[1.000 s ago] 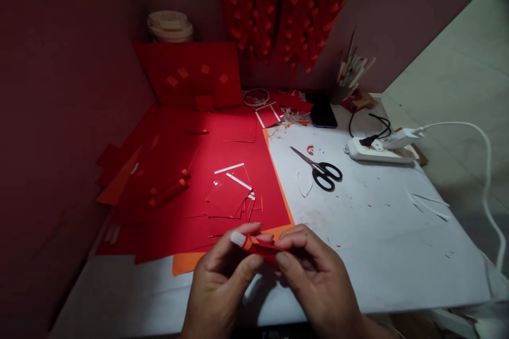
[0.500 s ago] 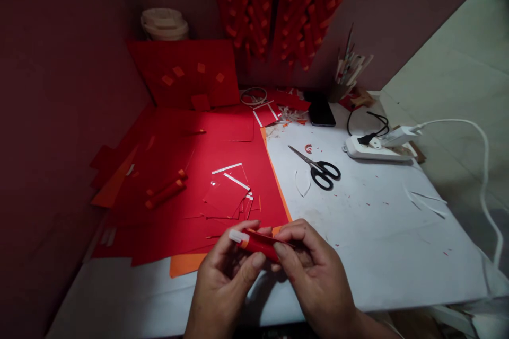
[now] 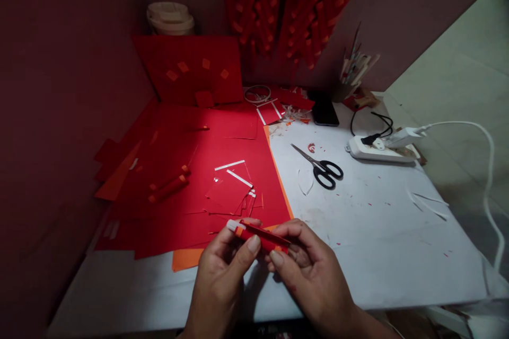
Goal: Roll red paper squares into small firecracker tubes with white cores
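Between both hands is a small red paper roll [image 3: 265, 241] with orange bands near its ends; a white end sticks out at its left. One long edge of the red paper stands up from the roll. My left hand [image 3: 226, 270] is closed on the roll's left part, thumb pressed on its front. My right hand [image 3: 310, 262] grips the right end between thumb and fingers. Just beyond them, red paper pieces with white strips [image 3: 230, 193] lie on large red sheets [image 3: 270, 164]. Two finished-looking red rolls [image 3: 170, 189] with orange ends rest farther left.
Black-handled scissors [image 3: 324, 169] lie right of the sheets. Behind them are a phone [image 3: 324, 108], a cup of brushes and pens [image 3: 353, 74], and a white power strip [image 3: 382, 151] with cables. A red board [image 3: 191, 66] and a white tub [image 3: 170, 18] stand at the back.
My right thumb has slid down and the paper's upright edge shows more, with the roll's orange right band now visible. The whole view has shifted slightly.
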`<state>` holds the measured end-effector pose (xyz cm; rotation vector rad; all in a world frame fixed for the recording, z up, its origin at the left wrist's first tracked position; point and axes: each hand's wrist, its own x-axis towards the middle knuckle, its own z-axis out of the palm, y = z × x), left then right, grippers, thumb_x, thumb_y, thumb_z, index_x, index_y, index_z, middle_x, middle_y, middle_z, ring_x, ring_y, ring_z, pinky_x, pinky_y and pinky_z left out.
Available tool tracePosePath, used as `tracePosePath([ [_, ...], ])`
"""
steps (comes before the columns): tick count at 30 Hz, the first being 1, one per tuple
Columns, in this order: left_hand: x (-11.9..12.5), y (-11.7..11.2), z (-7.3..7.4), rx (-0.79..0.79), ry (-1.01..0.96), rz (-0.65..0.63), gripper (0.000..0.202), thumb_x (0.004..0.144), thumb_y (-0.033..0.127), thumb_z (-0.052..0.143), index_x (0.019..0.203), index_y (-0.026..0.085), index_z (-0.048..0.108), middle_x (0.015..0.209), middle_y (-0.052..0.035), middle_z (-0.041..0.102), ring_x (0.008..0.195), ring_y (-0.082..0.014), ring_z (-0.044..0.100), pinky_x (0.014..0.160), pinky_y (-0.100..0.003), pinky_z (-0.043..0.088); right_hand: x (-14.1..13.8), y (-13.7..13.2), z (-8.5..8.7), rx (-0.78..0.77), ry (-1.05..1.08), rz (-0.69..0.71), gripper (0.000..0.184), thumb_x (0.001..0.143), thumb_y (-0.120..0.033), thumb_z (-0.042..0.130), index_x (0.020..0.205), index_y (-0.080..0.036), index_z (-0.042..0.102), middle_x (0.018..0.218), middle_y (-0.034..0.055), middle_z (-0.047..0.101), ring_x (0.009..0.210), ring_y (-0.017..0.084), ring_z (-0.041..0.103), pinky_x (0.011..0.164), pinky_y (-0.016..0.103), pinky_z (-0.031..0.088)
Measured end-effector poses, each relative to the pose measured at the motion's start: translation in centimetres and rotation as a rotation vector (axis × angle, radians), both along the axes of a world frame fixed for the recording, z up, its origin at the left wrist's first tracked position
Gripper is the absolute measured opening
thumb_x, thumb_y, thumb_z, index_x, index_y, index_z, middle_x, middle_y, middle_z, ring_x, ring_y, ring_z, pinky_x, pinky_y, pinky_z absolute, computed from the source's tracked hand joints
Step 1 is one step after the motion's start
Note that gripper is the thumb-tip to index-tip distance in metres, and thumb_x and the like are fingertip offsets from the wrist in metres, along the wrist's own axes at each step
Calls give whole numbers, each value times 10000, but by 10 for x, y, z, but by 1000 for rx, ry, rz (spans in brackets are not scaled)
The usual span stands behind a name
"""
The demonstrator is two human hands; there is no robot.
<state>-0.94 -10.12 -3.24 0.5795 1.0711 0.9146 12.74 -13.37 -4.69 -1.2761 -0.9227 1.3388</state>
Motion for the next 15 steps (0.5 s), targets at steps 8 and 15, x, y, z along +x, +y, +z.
tracePosePath([
  [8, 2, 0, -1, -5, -41, 12, 198, 802, 296, 770, 962, 194, 715, 816, -27, 712, 754, -166, 637, 709, -267, 511, -2, 3, 3, -32, 4, -45, 133, 820, -254, 687, 929, -215, 620, 799, 15, 712, 664, 148, 715, 612, 243, 579],
  [15, 5, 2, 1, -5, -80, 37, 111, 792, 232, 757, 883, 182, 718, 724, -20, 711, 666, -152, 647, 666, -260, 517, -2, 5, 3, 52, 45, -88, 95, 807, -185, 682, 864, -216, 611, 791, -25, 651, 623, 97, 674, 562, 183, 542],
])
